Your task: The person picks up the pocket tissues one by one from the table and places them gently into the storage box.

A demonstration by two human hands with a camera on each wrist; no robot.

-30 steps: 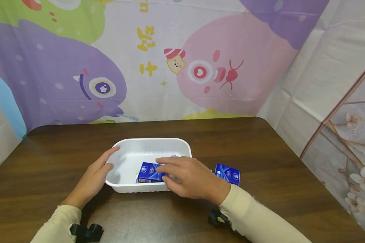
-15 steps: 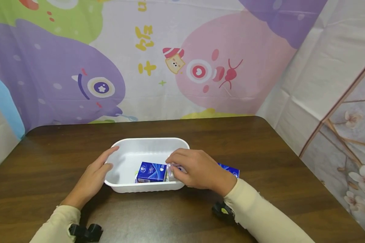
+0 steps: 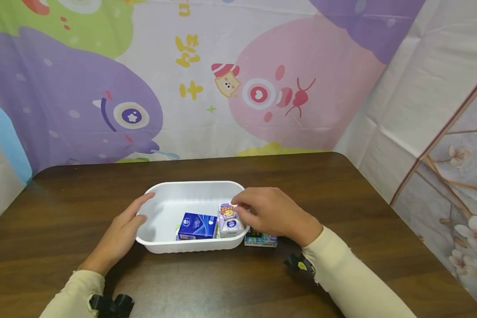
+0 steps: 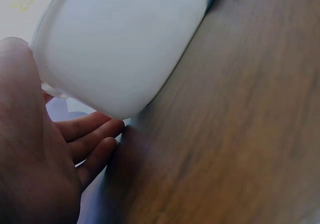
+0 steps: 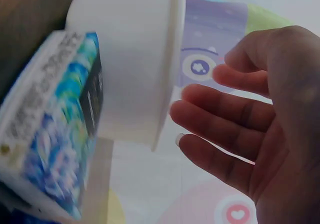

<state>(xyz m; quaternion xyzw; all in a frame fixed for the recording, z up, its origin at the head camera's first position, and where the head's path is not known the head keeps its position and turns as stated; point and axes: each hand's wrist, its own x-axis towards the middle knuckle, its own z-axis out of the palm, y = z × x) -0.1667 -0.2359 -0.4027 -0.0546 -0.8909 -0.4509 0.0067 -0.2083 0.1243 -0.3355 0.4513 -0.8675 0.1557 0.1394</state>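
Observation:
A white plastic basin stands on the table; my left hand rests at its left end, thumb and index fingertip over the rim. Outside fingers touch or nearly touch its end wall in the left wrist view. Inside the basin lie a small blue pack and a purple-white cartoon pack, with part of another pack showing under the blue one. My right hand hovers over the right rim, fingers bent loosely, holding nothing. Just outside that rim sits a floral-sided pack, partly covered by the hand.
The brown wooden table extends around the basin. A cartoon-printed cloth hangs behind it, and a pale sheet covers the right side. Each wrist carries a black camera mount.
My right hand has moved right from over the packs to the basin's right rim, leaving the cartoon pack in view. The blue pack outside is now hidden in the head view. My left hand stays put.

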